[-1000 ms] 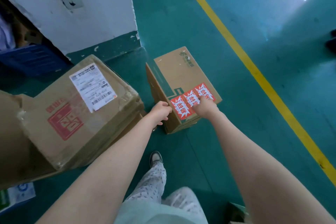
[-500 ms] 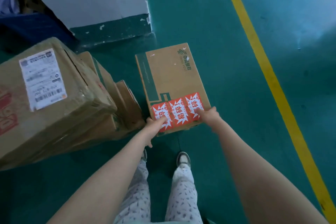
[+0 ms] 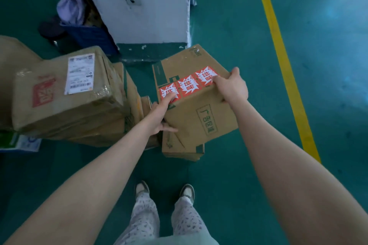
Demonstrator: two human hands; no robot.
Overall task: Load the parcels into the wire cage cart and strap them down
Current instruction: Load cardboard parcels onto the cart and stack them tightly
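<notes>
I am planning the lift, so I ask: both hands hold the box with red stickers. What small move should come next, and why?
Probably raise the box clear and draw it toward the body. The left hand grips its near corner, the right hand its far edge, and it sits tilted over a second box. No cart is in view.
</notes>
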